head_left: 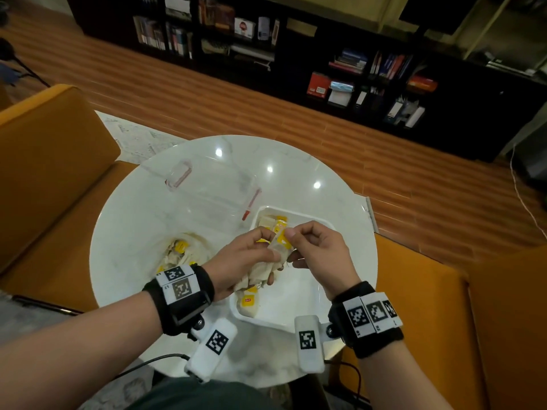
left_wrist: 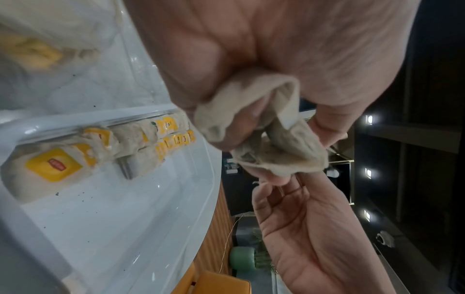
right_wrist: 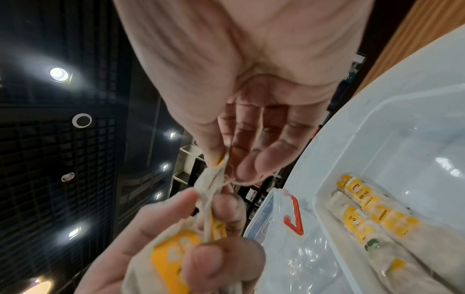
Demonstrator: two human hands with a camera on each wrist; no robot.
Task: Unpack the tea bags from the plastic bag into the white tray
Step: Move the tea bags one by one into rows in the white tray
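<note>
While head view hides strings, right wrist shows right hand (right_wrist: pixel 226 99) pinching them, left hand (right_wrist: pixel 176 248) gripping tea bags (right_wrist: pixel 171 256).

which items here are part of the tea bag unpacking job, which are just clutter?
In the job:
- tea bags in hand, a clump held by the left hand, the right hand pinching one
- white tray, some bags already in it
- plastic bag, bags left inside

Lying about:
- clear lidded container on the round table
- bookshelf
</note>
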